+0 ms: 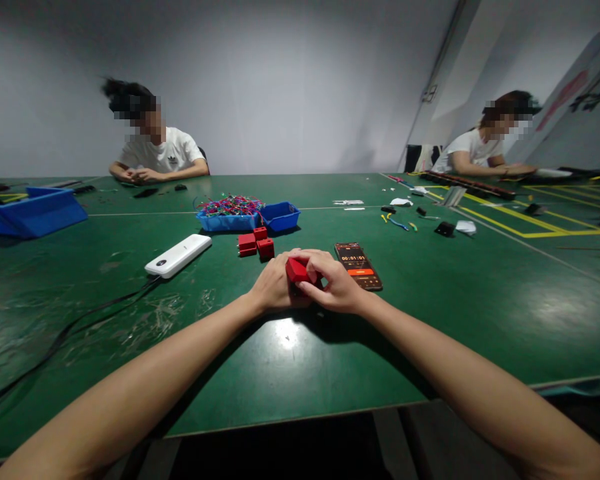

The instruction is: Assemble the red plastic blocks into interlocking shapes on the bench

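Observation:
My left hand (274, 288) and my right hand (333, 282) meet over the middle of the green table (430, 320). Together they grip one small red block (297, 270), with the fingers of both hands wrapped round it. Three more red blocks (255, 244) lie just beyond my hands. Behind them stands a blue tray (229, 221) piled with coloured wire pieces (231, 205), joined to a second blue tray (280, 216).
A phone (359, 265) showing a timer lies right of my hands. A white power bank (179, 255) with a black cable (65, 333) lies to the left. A large blue bin (33, 211) stands far left. Two people sit at the far side.

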`<state>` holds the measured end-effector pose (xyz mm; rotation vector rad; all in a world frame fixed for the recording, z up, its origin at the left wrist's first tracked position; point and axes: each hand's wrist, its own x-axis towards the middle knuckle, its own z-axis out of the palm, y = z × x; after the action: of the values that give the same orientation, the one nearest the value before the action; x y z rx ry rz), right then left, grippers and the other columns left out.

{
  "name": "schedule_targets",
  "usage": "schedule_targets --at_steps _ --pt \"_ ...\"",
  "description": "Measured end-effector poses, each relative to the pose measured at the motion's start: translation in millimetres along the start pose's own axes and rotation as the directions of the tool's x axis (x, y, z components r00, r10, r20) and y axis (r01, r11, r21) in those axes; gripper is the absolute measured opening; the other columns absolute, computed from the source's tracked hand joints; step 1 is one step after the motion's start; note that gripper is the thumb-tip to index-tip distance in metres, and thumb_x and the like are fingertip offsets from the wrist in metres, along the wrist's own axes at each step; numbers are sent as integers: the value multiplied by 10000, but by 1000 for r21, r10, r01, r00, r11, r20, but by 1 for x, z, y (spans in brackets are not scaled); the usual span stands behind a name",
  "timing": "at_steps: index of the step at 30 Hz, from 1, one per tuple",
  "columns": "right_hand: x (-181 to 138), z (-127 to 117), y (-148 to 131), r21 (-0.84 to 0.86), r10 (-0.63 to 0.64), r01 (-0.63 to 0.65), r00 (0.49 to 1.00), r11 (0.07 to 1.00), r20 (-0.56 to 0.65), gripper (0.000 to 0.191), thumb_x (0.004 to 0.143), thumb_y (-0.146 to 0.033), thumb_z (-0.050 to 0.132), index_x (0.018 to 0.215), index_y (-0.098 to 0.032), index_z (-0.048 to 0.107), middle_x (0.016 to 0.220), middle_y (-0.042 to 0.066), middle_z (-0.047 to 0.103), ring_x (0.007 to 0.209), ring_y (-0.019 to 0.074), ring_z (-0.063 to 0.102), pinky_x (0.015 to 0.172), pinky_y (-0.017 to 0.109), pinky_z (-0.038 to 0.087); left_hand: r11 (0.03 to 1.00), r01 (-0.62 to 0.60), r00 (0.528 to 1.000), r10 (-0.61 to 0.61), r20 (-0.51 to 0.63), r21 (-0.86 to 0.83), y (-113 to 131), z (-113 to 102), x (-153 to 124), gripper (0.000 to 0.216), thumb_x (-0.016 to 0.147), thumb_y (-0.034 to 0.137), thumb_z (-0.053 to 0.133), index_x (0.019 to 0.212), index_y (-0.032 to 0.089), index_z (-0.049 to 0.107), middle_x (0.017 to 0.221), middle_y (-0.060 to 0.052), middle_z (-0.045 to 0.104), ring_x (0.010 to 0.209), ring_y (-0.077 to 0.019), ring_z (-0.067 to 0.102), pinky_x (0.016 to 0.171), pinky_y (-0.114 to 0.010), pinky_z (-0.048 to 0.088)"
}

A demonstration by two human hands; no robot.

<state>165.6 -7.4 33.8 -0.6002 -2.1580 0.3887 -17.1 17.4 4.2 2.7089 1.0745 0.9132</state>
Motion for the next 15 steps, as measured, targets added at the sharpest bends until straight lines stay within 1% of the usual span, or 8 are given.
schedule_targets --at_steps 3,5,6,8,10,13,15 --pt "0 4 2 -44 -33 32 999 998 -17 217 794 -226 636 737 -236 427 1143 136 664 1184 279 563 970 468 418 999 -31 999 31 7 -41 -3 0 0 615 599 415 736 1146 202 555 1275 -130 573 1231 -351 504 1070 -509 398" --pt "-1 8 4 -60 -42 40 998 997 -36 193 779 -227 646 836 -233 463 1145 133 648 1127 275 580 947 462 434 997 -57 998 58 12 -58 -4 0 1 650 602 430 741 1174 192 543 1295 -133 558 1233 -348 497 1068 -509 396" --pt "-1 9 5 -63 -53 50 998 997 -47 218 774 -218 647 911 -230 478 1165 131 635 1125 272 577 948 459 437 995 -70 997 71 12 -65 -5 1 1 638 611 432 736 1167 183 547 1279 -135 563 1206 -341 512 1047 -504 413" --pt "-3 12 6 -72 -66 61 995 996 -71 348 775 -209 645 1078 -226 476 1196 127 610 1129 267 566 957 454 442 993 -90 996 91 10 -80 -5 1 2 577 632 416 725 1125 165 563 1213 -136 587 1127 -323 549 991 -489 450" --pt "-4 14 7 -94 -61 52 993 994 -99 479 783 -215 644 1215 -229 438 1214 124 588 1129 266 558 965 454 447 990 -97 995 98 8 -101 -6 2 2 512 647 397 719 1074 155 577 1139 -130 604 1059 -308 566 949 -481 470" --pt "-5 16 7 -117 -50 32 987 993 -154 598 790 -218 635 1327 -235 374 1244 128 545 1131 274 545 970 463 456 986 -101 995 102 0 -136 -8 3 2 474 649 378 727 1036 148 579 1087 -127 598 1018 -299 564 912 -473 488" --pt "-4 15 7 -120 -49 27 982 992 -181 631 796 -205 619 1365 -237 348 1262 132 516 1152 280 525 974 469 458 980 -115 993 113 -21 -165 -9 4 1 504 651 381 735 1063 145 566 1113 -133 577 1032 -297 553 910 -467 493"
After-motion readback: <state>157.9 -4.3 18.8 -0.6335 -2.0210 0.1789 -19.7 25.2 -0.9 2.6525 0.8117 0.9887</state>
